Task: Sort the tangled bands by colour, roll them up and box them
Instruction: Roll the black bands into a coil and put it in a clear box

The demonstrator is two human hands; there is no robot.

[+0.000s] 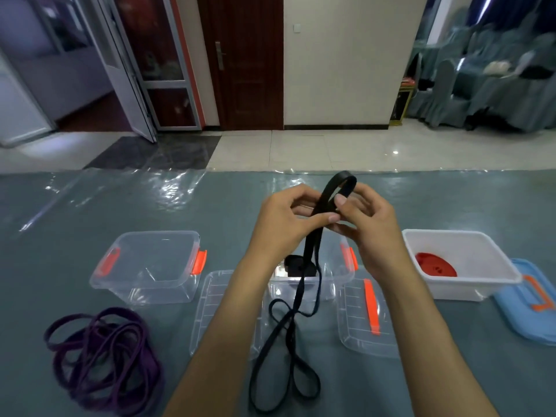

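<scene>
Both held above the middle clear plastic box [340, 275]: left hand [282, 224] and right hand [367, 227] pinching a long flat black rubber band [310, 257], top folded over to begin a roll, tail trailing onto the grey-green covered table [60, 212]. Purple tangled bands [105, 356] piled left, waiting; red rolled band [436, 265] already in the white box [481, 284].

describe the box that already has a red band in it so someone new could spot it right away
On the grey-green table, three open boxes stand in a row across the middle. Take the one furthest right, beside the blue lid: the white box. Unlike the two clear boxes with orange latches, it is opaque white and holds a rolled red band.
</scene>
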